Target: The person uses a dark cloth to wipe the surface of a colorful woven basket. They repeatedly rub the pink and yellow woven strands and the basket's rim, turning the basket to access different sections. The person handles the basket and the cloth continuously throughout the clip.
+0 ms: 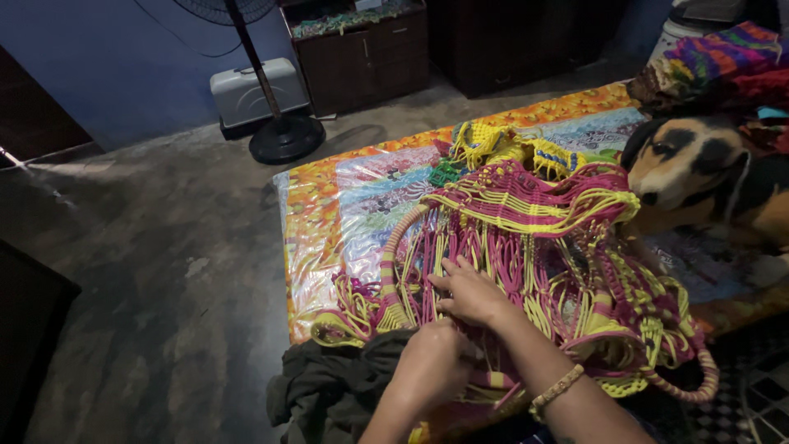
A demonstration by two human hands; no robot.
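A fan (279,136) and a grey case (246,90) stand on the bare floor (148,271) at left, well clear of the patterned mat (329,222) where the work is spread. A dark cloth (329,395) lies bunched at the near edge of the mat, just left of the left hand (429,362), which is curled down onto the pink-and-yellow cordwork (526,247); whether it pinches a strand cannot be told, since its fingers are turned away from the camera. The right hand (470,293), a bead bracelet (555,388) on its wrist, reaches across above the left one, fingers bent and pressed among the hanging cords, apparently gripping a few of them. The cordwork is draped toward the person, likely so the loose strands fall within reach; it lies under both hands and runs beyond them to the right. A smaller yellow piece (501,148) sits farther back. A dog (707,177) rests at right, beside the cordwork.
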